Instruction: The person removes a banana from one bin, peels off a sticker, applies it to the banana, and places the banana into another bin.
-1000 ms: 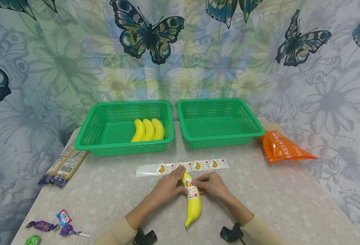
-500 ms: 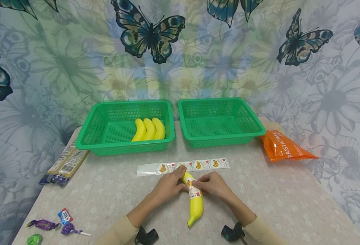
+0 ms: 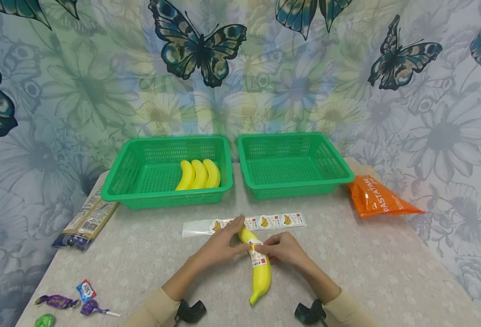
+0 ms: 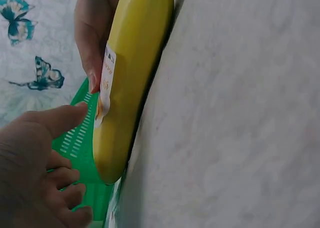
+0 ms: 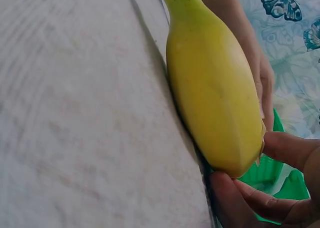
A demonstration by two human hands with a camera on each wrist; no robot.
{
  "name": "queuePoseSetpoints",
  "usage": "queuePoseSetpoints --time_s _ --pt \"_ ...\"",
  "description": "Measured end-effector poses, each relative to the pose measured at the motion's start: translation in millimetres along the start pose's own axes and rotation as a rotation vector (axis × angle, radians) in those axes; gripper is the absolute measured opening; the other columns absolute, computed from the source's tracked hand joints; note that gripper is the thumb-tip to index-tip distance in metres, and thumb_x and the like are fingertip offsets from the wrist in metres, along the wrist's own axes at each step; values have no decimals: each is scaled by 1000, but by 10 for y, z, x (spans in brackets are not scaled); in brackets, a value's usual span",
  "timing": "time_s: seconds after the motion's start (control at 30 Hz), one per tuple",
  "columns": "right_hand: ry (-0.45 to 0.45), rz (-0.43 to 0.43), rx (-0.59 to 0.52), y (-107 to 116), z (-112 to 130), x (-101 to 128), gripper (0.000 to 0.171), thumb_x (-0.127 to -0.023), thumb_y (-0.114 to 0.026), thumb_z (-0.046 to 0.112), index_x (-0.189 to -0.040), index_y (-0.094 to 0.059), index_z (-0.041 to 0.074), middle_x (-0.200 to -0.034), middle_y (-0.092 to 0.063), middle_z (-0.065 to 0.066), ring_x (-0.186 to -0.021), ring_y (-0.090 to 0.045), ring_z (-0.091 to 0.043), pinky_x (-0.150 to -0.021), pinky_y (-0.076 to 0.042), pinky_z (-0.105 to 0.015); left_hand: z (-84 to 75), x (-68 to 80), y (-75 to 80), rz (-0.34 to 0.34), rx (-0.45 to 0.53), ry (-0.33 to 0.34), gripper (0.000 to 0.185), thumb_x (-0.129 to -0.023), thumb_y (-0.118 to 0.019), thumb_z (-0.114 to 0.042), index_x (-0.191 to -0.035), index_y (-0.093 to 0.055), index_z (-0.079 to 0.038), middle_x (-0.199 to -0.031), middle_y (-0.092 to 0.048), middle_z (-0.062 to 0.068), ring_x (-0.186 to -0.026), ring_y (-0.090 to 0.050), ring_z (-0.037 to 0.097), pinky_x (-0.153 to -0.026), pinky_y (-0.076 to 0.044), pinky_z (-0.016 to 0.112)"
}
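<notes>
A yellow banana (image 3: 260, 272) lies on the table with a white label sticker (image 3: 258, 257) across its middle. My left hand (image 3: 240, 235) holds the banana's far end, index finger over the tip and thumb against its side. My right hand (image 3: 263, 248) pinches the label's upper edge against the peel. In the left wrist view the label (image 4: 106, 82) runs along the banana (image 4: 132, 72), with my left hand (image 4: 75, 112) beside it. The right wrist view shows my right hand (image 5: 246, 164) pinching at the end of the banana (image 5: 212, 87).
A strip of banana stickers (image 3: 265, 221) lies just beyond the hands. The left green basket (image 3: 117, 190) holds three bananas (image 3: 199, 174). The right green basket (image 3: 338, 175) holds nothing. An orange pasta bag (image 3: 377, 198) lies right, a flat packet (image 3: 87, 220) left, candies (image 3: 74, 299) front left.
The banana has turned slightly and shifted a little on the table. My left index finger now reaches farther over its far tip. My right hand still pinches the label.
</notes>
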State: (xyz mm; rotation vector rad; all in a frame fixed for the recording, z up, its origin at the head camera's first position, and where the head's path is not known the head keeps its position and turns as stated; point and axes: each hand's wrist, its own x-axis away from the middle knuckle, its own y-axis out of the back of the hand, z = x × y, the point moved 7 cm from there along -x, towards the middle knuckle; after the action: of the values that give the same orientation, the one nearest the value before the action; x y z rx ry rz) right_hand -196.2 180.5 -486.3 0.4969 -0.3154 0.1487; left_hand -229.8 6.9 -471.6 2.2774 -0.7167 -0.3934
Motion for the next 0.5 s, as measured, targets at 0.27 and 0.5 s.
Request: queuePoseSetpoints --time_s 0.27,0.5 --pt "-2 -13 0 11 6 4 43 -78 -80 40 -94 -75 0 -83 -72 -4 -64 -64 -11 -58 -57 -26 -109 -266 158 -94 35 41 93 -89 -69 -41 -157 -15 -9 -164 -15 9 -150 -21 30 -120 -25 51" --pt "13 12 59 -15 32 42 44 -79 -79 43 -93 -75 1 -81 -71 -3 -63 -64 -12 -58 -56 -27 -157 -656 305 -166 128 122 107 -85 -67 -56 -158 0 -17 -166 0 -1 -152 -14 25 -121 -24 51"
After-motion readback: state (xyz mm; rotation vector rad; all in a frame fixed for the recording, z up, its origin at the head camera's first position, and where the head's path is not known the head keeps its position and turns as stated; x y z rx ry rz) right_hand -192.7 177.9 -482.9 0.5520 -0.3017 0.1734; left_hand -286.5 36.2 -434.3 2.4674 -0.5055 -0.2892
